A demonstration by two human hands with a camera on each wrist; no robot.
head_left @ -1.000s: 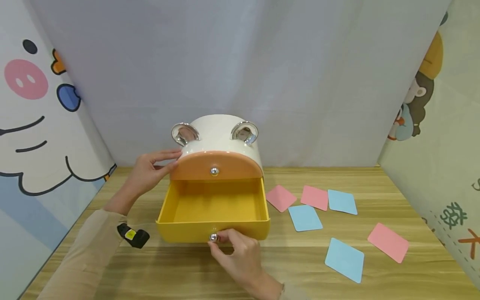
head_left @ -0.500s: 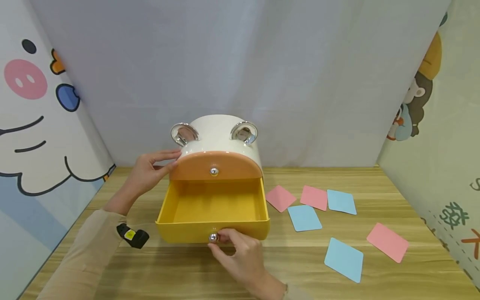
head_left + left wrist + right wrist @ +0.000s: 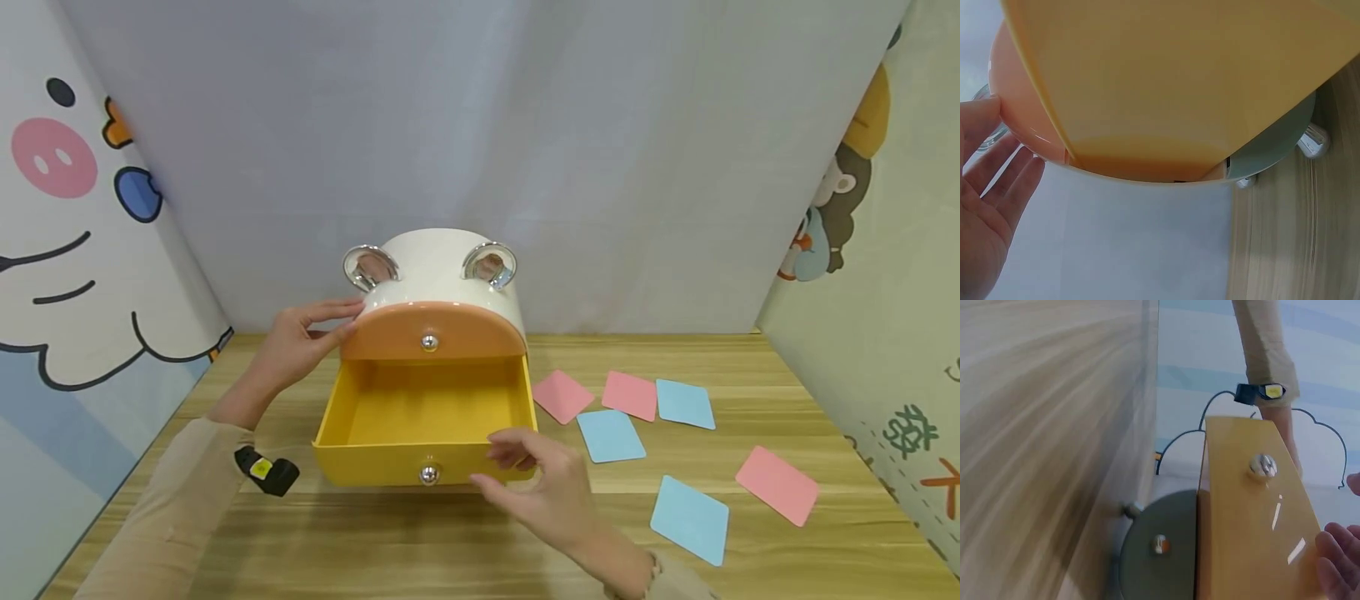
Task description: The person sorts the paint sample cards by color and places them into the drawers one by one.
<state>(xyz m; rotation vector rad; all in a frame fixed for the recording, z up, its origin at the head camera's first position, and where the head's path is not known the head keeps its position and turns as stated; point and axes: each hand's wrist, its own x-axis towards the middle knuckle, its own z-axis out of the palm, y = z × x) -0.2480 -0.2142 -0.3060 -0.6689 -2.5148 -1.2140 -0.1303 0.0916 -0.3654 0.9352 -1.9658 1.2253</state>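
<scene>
Now off the knob (image 3: pixel 429 475): right hand (image 3: pixel 558 492) lets go

Head view: its parted fingers, gripping nothing, have slid just right of the knob. The one yellow drawer (image 3: pixel 367 464) stands pulled from the one cabinet (image 3: pixel 442 271), left of them; the pull looks finished. Three pink cards (image 3: pixel 630 396) and three blue cards (image 3: pixel 611 436) lie beyond and rightward.

Left wrist: the left hand's (image 3: pixel 985 219) fingers, relaxed and uncurled, touch the cabinet beside one orange drawer (image 3: pixel 1025 100).

Right wrist: one green drawer (image 3: pixel 1157 569) sits lower than the right fingers.
</scene>
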